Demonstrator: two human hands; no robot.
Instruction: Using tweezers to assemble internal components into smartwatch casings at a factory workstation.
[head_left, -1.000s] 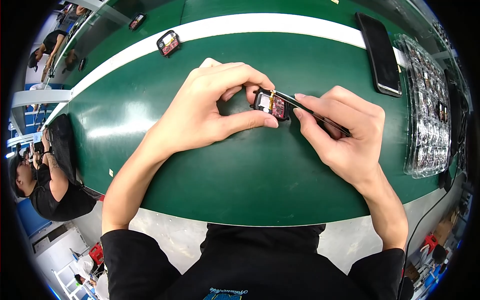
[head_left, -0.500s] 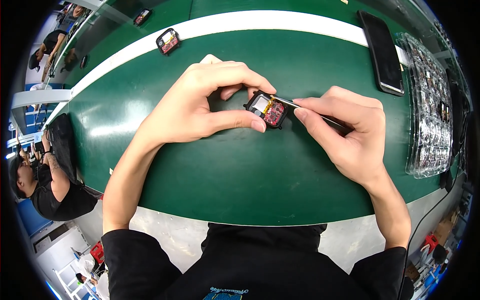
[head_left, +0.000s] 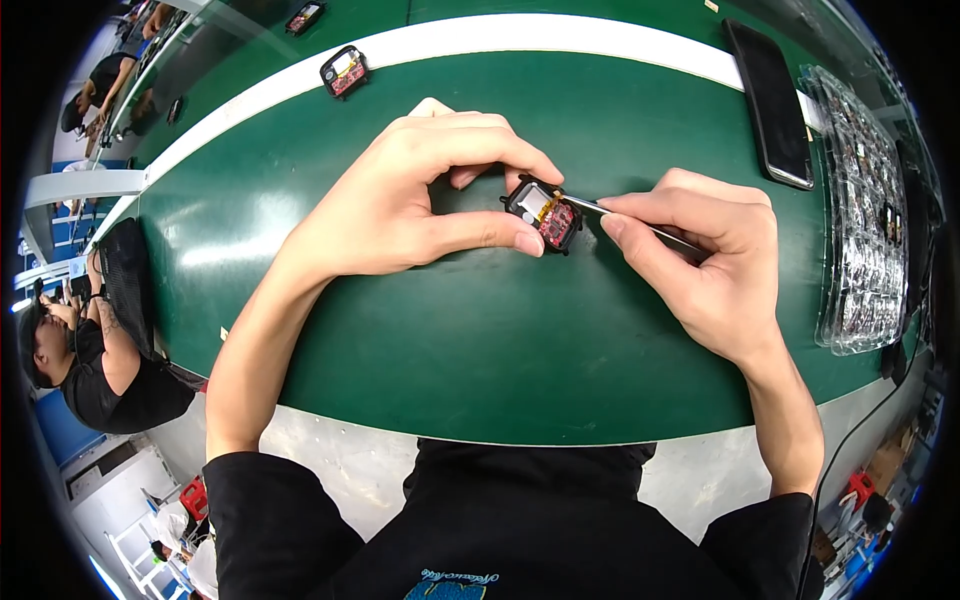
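Now the small gadget (head_left: 545, 214) is sitting turned further clockwise than a second ago above the green table (head_left: 450, 370), left hand (head_left: 400, 200) pinching it between thumb and forefinger, right hand (head_left: 700, 255) gripping tweezers (head_left: 586, 204) at its corner.

This looks like an electronics assembly workshop, probably a factory floor. The long green tabletop (head_left: 450, 370) has a white strip (head_left: 560, 32) along it, and an open device (head_left: 344, 72) with red circuitry sits there. A small black housing (head_left: 530, 205) with its red board exposed is being handled with a thin metal tool (head_left: 585, 203). Clear compartment trays (head_left: 862, 230) filled with small parts lie at the right. Around the station are a seated co-worker in black (head_left: 105, 350), a white metal frame (head_left: 85, 187), a red stool (head_left: 195, 497) and further people at the edges
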